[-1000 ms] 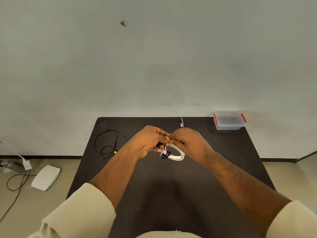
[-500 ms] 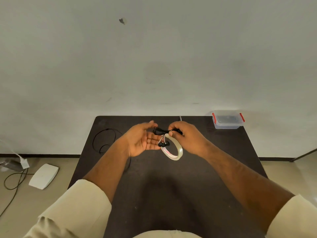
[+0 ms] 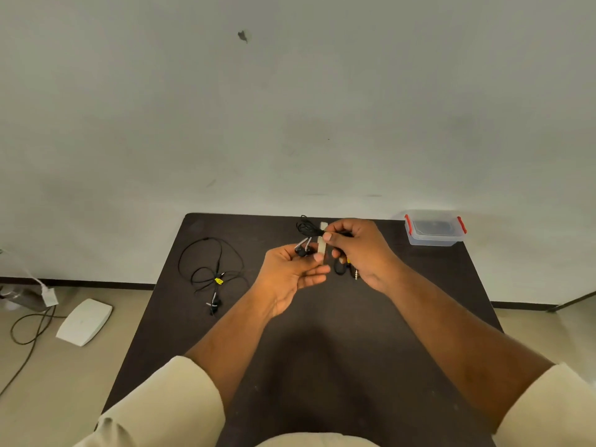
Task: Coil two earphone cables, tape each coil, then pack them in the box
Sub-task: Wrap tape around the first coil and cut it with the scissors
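Note:
My right hand (image 3: 361, 253) pinches a coiled black earphone cable (image 3: 308, 228) between thumb and fingers, above the far middle of the black table (image 3: 322, 343). Its two earbuds (image 3: 303, 250) hang onto the fingers of my left hand (image 3: 287, 275). A whitish piece of tape (image 3: 321, 241) stands upright between the hands, and my left thumb presses on its lower end. A jack plug (image 3: 356, 274) and a dark cable loop show under my right hand. The second earphone cable (image 3: 211, 272) lies loose on the table's left. The clear box (image 3: 433, 233) with red clips is at the far right corner, lid on.
The table's far edge meets a pale wall. On the floor to the left lie a white flat device (image 3: 84, 321) and a cable with a plug (image 3: 32, 317).
Both hands have moved farther up the table. My left hand went from palm open to thumb pressed on the tape. The tape now shows edge-on, and the loose cable is uncovered.

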A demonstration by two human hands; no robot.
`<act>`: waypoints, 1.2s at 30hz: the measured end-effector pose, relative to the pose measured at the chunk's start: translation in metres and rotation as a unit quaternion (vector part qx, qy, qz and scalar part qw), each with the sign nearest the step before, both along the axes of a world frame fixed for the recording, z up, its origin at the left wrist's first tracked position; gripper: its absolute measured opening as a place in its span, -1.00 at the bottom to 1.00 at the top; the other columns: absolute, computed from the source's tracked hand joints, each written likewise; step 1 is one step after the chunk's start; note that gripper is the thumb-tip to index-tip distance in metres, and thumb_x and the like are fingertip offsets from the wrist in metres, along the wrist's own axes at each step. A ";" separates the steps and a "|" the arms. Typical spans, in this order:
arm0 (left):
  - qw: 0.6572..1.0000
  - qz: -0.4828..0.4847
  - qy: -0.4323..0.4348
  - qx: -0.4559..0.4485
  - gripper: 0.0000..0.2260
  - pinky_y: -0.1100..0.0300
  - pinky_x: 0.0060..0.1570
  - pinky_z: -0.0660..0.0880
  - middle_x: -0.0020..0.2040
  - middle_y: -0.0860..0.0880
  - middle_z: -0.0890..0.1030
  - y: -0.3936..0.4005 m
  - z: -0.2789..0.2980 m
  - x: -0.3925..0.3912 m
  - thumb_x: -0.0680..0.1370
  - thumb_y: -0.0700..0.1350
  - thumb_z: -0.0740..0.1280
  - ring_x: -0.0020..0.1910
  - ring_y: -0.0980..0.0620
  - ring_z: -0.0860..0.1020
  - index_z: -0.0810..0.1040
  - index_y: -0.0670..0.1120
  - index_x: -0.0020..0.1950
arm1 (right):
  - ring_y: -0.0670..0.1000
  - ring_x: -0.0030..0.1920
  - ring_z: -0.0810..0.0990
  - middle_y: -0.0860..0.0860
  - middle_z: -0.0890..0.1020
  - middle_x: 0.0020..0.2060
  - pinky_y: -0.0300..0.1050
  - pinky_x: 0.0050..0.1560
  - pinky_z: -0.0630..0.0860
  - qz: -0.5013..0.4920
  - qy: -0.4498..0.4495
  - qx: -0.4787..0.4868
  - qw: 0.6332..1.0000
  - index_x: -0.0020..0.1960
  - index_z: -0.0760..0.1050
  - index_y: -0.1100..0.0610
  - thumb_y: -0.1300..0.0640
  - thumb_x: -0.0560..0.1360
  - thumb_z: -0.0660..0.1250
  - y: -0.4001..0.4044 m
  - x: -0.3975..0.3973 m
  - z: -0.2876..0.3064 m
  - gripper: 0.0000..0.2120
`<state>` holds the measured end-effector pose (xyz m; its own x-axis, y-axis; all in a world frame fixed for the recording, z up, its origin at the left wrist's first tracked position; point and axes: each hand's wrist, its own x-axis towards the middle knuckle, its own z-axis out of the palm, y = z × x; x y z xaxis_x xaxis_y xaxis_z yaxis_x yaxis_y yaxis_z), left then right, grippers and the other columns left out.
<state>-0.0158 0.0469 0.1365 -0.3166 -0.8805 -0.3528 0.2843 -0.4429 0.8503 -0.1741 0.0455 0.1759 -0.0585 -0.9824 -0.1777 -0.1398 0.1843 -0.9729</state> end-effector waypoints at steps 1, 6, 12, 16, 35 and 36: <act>1.000 0.001 -0.013 -0.021 -0.84 0.15 -0.22 0.64 -0.14 -0.19 0.69 -0.002 -0.002 0.002 0.44 -0.30 0.45 -0.15 -0.09 0.70 0.65 -0.21 0.02 | -0.13 -0.45 0.51 0.00 0.60 -0.38 -0.28 -0.47 0.43 0.007 -0.035 0.015 0.999 -0.11 0.61 0.19 0.28 0.50 0.39 0.000 -0.001 0.002 -0.96; 0.982 -0.045 -0.102 -0.151 -0.86 0.07 -0.12 0.64 -0.18 -0.15 0.71 -0.023 0.002 0.010 0.42 -0.39 0.45 -0.15 -0.09 0.67 0.70 -0.19 -0.10 | -0.13 -0.45 0.48 0.01 0.63 -0.38 -0.27 -0.46 0.38 0.077 -0.064 0.095 0.990 -0.11 0.63 0.20 0.28 0.46 0.42 0.000 -0.012 0.010 -0.97; 0.956 -0.163 -0.153 -0.191 -0.67 0.10 0.05 0.60 0.04 -0.14 0.69 -0.052 0.014 0.012 0.44 -0.46 0.37 0.04 -0.08 0.66 0.64 -0.18 0.14 | -0.10 -0.43 0.52 0.06 0.65 -0.37 -0.27 -0.45 0.44 0.088 -0.049 0.109 0.989 -0.08 0.64 0.27 0.34 0.43 0.44 -0.002 -0.022 0.013 -0.93; 0.980 -0.198 0.013 0.006 -0.64 -0.04 0.15 0.55 0.27 -0.24 0.56 -0.070 0.022 0.018 0.57 -0.40 0.11 0.11 -0.16 0.62 0.51 -0.23 0.30 | -0.10 -0.39 0.57 0.01 0.67 -0.34 -0.25 -0.41 0.48 0.102 0.038 0.080 0.991 -0.06 0.66 0.21 0.33 0.45 0.43 -0.003 -0.025 0.011 -0.90; 0.963 -0.121 -0.126 -0.204 -0.80 0.25 -0.04 0.57 -0.14 -0.16 0.71 -0.024 0.063 -0.028 0.53 -0.12 0.40 -0.06 -0.08 0.68 0.68 -0.26 -0.04 | -0.10 -0.43 0.56 0.12 0.69 -0.27 -0.20 -0.40 0.46 -0.014 0.146 0.045 0.988 -0.12 0.65 0.21 0.28 0.44 0.39 -0.002 -0.020 -0.020 -0.94; 0.957 -0.123 -0.146 -0.217 -0.78 0.10 0.03 0.59 -0.17 -0.20 0.70 -0.020 0.065 -0.029 0.52 -0.10 0.41 -0.08 -0.15 0.66 0.67 -0.26 -0.04 | -0.07 -0.43 0.56 0.15 0.68 -0.29 -0.15 -0.40 0.44 -0.031 0.140 0.045 0.989 -0.15 0.63 0.27 0.31 0.45 0.35 -0.005 -0.019 -0.019 -0.92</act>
